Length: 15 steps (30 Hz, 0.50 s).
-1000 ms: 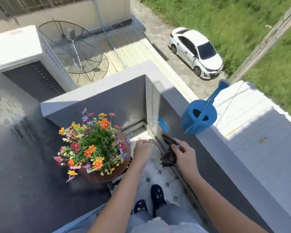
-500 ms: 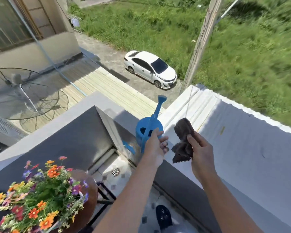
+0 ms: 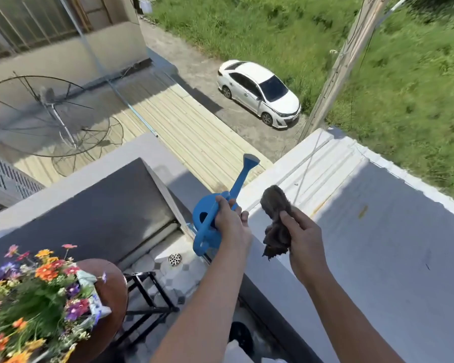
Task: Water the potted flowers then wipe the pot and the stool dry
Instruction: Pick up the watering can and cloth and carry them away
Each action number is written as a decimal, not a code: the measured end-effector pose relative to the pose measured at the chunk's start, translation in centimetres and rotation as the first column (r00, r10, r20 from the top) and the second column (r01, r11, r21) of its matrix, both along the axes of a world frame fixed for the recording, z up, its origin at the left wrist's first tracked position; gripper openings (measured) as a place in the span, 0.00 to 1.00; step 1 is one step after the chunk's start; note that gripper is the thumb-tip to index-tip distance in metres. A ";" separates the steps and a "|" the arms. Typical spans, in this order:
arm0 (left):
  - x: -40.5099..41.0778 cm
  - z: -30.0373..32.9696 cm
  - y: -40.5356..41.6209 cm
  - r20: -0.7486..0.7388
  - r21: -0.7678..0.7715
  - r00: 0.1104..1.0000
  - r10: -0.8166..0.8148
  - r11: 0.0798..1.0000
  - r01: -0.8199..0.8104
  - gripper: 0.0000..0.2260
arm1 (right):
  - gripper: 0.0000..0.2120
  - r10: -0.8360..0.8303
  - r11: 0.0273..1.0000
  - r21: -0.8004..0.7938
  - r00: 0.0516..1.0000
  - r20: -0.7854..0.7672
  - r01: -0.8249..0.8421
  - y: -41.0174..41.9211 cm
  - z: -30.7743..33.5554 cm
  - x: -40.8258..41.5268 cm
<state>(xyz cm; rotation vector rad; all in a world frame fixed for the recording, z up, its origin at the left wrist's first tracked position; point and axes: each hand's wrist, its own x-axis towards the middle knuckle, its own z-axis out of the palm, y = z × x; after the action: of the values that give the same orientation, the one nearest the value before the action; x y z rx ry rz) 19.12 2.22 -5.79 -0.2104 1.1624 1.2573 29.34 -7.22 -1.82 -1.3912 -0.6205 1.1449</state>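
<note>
A blue watering can point(image 3: 207, 213) stands on the grey parapet wall point(image 3: 351, 258), its spout pointing up and away. My left hand point(image 3: 230, 221) is closed around its handle. My right hand point(image 3: 303, 239) holds a crumpled dark brown cloth point(image 3: 275, 218) above the wall, just right of the can. At the lower left, colourful potted flowers point(image 3: 37, 297) sit on a round brown stool top point(image 3: 113, 292) with black metal legs point(image 3: 150, 297). The pot itself is hidden by the blooms.
The balcony floor is tiled, with a round drain point(image 3: 174, 259) in the corner. Grey walls enclose the corner. Beyond the wall lie a metal roof, a satellite dish point(image 3: 50, 113), a white car point(image 3: 258, 93), a pole and grass. My dark shoe point(image 3: 240, 334) shows below.
My left hand rose from beside the flowers to the watering can and closed on its handle. My right hand lifted the cloth above the wall. The view tilted up and right.
</note>
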 end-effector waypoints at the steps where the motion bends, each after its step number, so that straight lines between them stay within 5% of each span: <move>1: -0.3 -0.2 -0.2 -0.030 -0.003 1.000 -0.004 1.000 0.004 0.15 | 0.09 0.031 0.999 0.012 0.999 -0.010 -0.031 0.4 0.3 0.0; 7: -3.8 0.5 -1.8 -0.253 -0.045 0.967 -0.019 0.999 0.008 0.19 | 0.09 0.216 0.976 0.026 0.976 -0.018 -0.216 2.5 0.7 -1.8; 15: -12.7 -2.3 -4.2 -0.441 -0.063 0.896 -0.056 0.998 0.031 0.20 | 0.11 0.396 0.913 -0.002 0.887 -0.237 -0.408 3.2 -1.8 -8.2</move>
<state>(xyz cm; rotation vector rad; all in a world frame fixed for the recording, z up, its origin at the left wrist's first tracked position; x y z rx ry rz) 6.42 -1.98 -8.08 0.0702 1.5853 1.2705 21.14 -4.01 -3.66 -1.1745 -0.7351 1.6407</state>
